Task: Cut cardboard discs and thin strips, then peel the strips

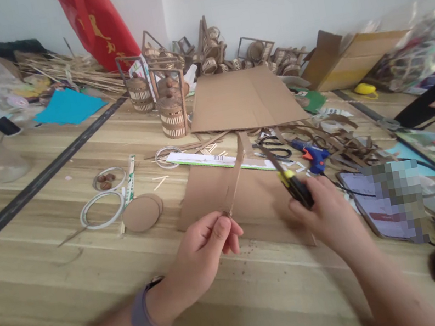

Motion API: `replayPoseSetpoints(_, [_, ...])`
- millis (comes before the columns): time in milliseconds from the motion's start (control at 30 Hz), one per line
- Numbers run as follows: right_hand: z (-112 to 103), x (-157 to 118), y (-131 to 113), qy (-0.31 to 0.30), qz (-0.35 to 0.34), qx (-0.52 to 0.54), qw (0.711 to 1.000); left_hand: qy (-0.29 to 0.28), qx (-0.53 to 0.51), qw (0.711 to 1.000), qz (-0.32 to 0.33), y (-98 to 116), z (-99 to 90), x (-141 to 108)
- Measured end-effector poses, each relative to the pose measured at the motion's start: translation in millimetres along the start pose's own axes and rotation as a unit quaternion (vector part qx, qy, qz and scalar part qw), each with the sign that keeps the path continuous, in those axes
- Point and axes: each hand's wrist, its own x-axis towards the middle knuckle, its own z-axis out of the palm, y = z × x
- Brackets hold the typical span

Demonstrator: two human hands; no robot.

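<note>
My left hand (209, 239) pinches the near end of a thin brown cardboard strip (236, 173), which rises away from the fingers and curves at its far end. My right hand (327, 208) is wrapped round a yellow and black utility knife (295, 187), its dark blade pointing up and to the left. Beneath both hands lies a flat cardboard sheet (201, 193), and brown crumbs are scattered on the wood near my left fingertips. Across that sheet's far side rests a white paper strip with a green edge (216, 157).
Behind stand small lidded wooden buckets (172, 116) and a larger cardboard sheet (244, 97). A blue glue gun (313, 155), black-handled scissors (276, 149) and a phone (368, 204) lie to the right. Leftward are tape rings (102, 209) and cardboard discs (140, 213).
</note>
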Motion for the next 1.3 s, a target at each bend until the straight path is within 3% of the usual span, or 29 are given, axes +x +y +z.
replayPoseSetpoints(100, [-23, -4, -12, 0.03, -0.018, 0.09, 0.995, 0.001, 0.003, 1.0, 0.004, 1, -0.6, 0])
replayPoseSetpoints(200, [-35, -12, -30, 0.008, -0.066, 0.15, 0.986, 0.0, 0.028, 1.0, 0.007, 2, -0.7, -2])
replayPoseSetpoints(333, [-37, -21, -47, -0.074, -0.158, 0.175, 0.969, 0.003, 0.071, 0.997, 0.015, 1, -1.1, -3])
replayPoseSetpoints(533, [-36, -29, -60, -0.067, -0.192, 0.158, 0.966, 0.006, 0.132, 0.99, 0.047, 0, -1.8, -4])
replayPoseSetpoints(867, [-37, -35, -70, -0.113, -0.229, 0.156, 0.954, -0.009, 0.212, 0.97, 0.116, -8, -1.7, -8])
replayPoseSetpoints(1300, [-37, -35, -67, -0.185, -0.201, 0.202, 0.94, -0.014, 0.255, 0.955, 0.149, -2, -0.3, -9])
